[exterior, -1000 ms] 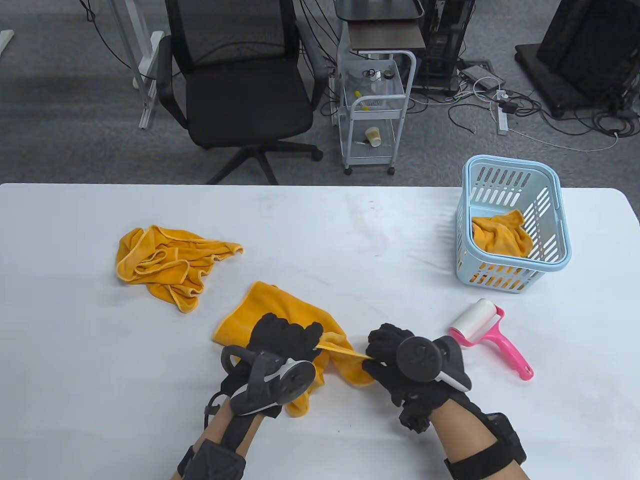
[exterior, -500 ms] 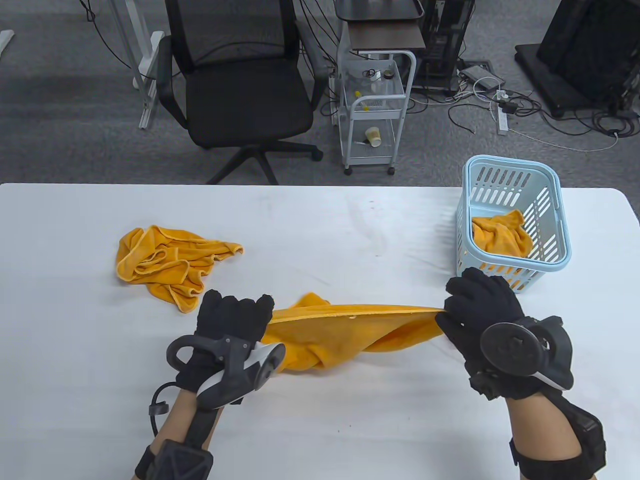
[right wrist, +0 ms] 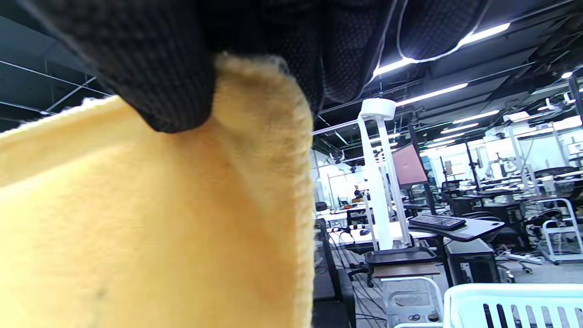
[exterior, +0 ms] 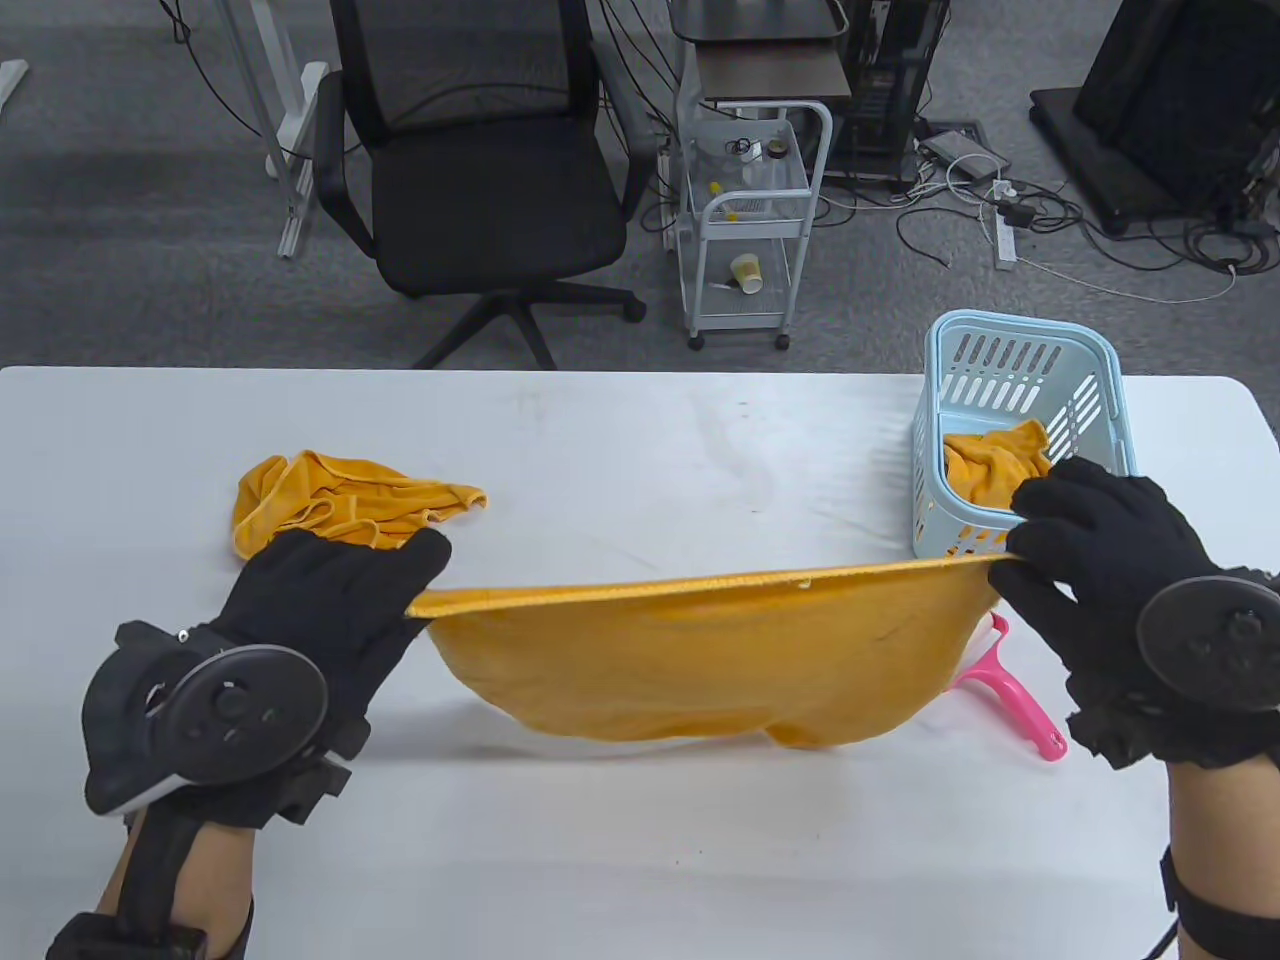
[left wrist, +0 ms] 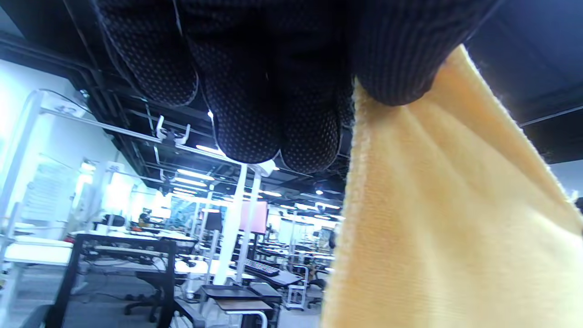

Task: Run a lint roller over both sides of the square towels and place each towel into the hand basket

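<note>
Premises: open-plan robotics or test laboratory. Evidence: grey carpet, black office chair (exterior: 470, 170), white wheeled utility cart (exterior: 750, 220), loose floor cabling with power strip (exterior: 1004, 235), rows of workstations (right wrist: 455, 223) beneath strip lights (right wrist: 428, 50).

table view overhead, wrist views close, sharing towel (exterior: 690, 660)

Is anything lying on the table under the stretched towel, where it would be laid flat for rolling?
Yes. The lint roller lies under the held towel near its right corner; only its pink handle shows. The rest of the table beneath looks bare.
</note>
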Action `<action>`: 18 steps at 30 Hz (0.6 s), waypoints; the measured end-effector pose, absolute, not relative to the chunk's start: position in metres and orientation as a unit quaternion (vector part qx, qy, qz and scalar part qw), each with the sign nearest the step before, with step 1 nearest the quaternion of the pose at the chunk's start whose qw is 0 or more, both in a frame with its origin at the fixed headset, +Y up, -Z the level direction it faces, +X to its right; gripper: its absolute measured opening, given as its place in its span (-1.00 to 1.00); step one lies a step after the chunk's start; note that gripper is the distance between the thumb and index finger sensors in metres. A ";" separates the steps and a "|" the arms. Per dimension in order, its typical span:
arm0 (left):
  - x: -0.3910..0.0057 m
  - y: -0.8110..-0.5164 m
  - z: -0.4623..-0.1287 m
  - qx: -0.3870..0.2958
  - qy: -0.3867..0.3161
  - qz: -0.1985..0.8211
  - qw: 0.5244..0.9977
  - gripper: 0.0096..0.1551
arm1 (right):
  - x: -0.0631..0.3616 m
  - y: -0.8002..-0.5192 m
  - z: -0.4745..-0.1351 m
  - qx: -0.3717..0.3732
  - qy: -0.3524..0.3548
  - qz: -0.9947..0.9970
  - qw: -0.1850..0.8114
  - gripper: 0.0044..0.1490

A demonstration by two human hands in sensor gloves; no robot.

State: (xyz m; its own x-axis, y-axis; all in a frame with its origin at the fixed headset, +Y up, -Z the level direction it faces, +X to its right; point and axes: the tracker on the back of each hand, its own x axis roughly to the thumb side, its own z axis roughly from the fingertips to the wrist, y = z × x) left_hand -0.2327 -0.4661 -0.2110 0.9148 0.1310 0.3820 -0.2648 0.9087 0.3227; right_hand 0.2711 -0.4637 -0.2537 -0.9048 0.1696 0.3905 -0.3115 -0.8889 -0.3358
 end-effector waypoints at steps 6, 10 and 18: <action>-0.233 -0.485 -0.301 0.135 -0.111 0.119 0.977 -0.52 | 0.260 -0.475 -0.339 0.116 -0.157 0.970 0.142 -0.53; -0.227 -0.507 -0.355 0.122 -0.068 0.113 0.984 -0.51 | 0.255 -0.489 -0.381 0.056 -0.180 0.970 0.152 -0.52; -0.225 -0.485 -0.361 0.219 -0.089 0.124 0.964 -0.49 | 0.263 -0.464 -0.368 0.048 -0.319 0.931 0.170 -0.52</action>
State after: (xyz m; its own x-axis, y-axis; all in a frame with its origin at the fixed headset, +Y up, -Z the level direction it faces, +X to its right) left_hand -0.2246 -0.4850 -0.3613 0.9531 0.2003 0.2267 -0.2786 0.8732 0.3999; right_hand 0.2632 -0.4644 -0.3682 -0.9376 0.2859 0.1980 -0.3472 -0.7383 -0.5782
